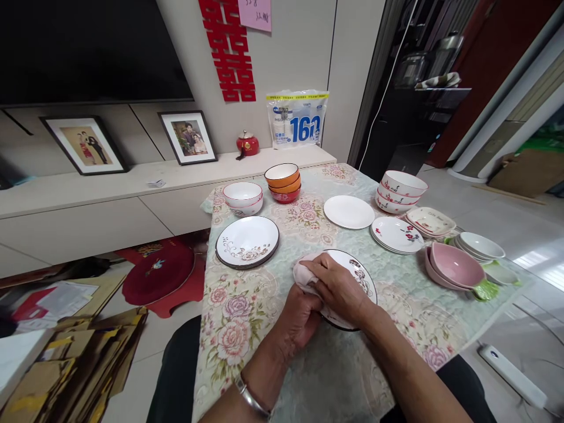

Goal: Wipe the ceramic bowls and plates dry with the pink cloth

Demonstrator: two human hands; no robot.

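Observation:
Both hands meet over a white plate (362, 276) with a dark rim and brown flowers, near the table's middle. My right hand (338, 285) has its fingers closed on a pale pink cloth (304, 273) at the plate's left side. Below the cloth, my left hand (300, 314) is closed too, wrapped round the plate's left edge, with a silver bangle on its wrist. The cloth and hands hide the plate's left part. Up and to the left lies a stack of similar plates (247, 239).
On the flowered tablecloth (238, 311) stand white bowls (243, 197), orange and red bowls (282, 183), a plain white plate (349, 212), patterned bowls (400, 191), flowered plates (396, 235), a square dish (430, 221) and pink bowls (456, 265). A cabinet (176, 188) borders the table's far side.

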